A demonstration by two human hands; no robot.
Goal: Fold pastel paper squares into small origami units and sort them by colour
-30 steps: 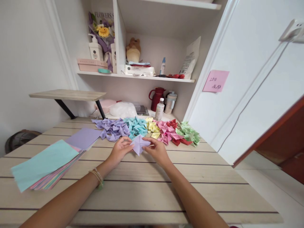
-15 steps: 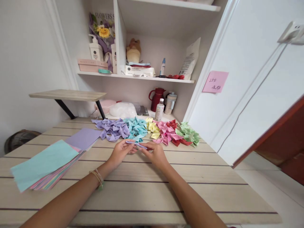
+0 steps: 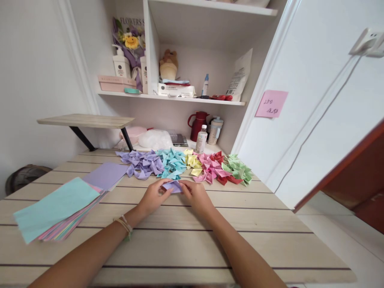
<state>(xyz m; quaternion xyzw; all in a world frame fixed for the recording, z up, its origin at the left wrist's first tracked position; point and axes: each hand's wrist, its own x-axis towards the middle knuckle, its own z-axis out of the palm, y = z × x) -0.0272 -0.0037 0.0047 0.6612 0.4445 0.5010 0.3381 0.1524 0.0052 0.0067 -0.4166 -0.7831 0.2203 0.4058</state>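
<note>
A small piece of folded purple paper (image 3: 173,186) is pinched between both my hands over the middle of the table. My left hand (image 3: 153,196) grips its left end with thumb and fingers. On the right end, my right hand (image 3: 196,195) closes its fingertips. Just beyond my hands lie heaps of folded paper pieces: purple (image 3: 145,163), blue (image 3: 172,162), yellow (image 3: 193,161), pink (image 3: 211,168), red (image 3: 222,180) and green (image 3: 238,169). To the left rests a stack of coloured paper with a light blue sheet (image 3: 57,206) on top, beside a purple sheet (image 3: 105,175).
A small raised shelf (image 3: 85,120) on black legs stands at the table's back left. Behind the heaps are a clear bottle (image 3: 201,140), a red jug (image 3: 198,125) and a light tumbler (image 3: 215,131). A pink note (image 3: 271,104) sticks to the right wall.
The purple paper was a flat, pointed shape facing me, then was turned edge-on. It now shows as a narrow folded strip, and both hands have come slightly lower and closer together.
</note>
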